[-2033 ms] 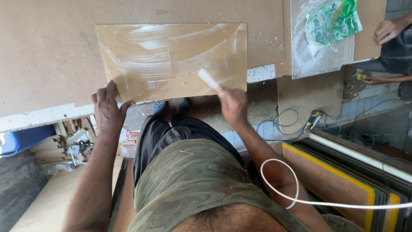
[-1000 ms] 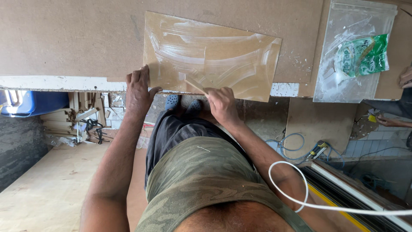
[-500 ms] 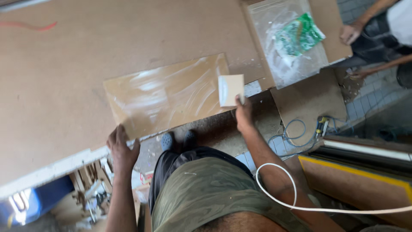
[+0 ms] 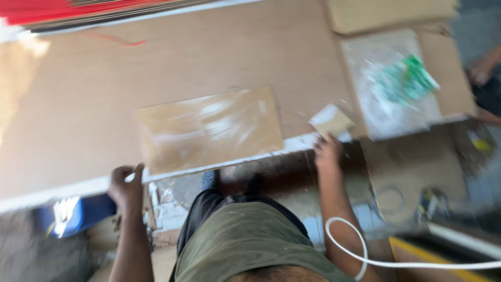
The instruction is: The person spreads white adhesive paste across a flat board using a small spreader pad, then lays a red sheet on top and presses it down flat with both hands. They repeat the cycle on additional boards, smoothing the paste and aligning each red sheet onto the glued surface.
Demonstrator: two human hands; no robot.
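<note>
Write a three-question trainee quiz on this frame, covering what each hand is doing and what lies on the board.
1. True or false: the left hand grips the near edge of the large board.
2. What does the right hand hold? A) a flat pale spreader card B) a hammer C) a brush
3. Fill in: the small panel smeared with white streaks lies flat on the ____.

Key: 1 true. 2 A. 3 large board; the clear plastic bag with green contents lies apart, further right.
</note>
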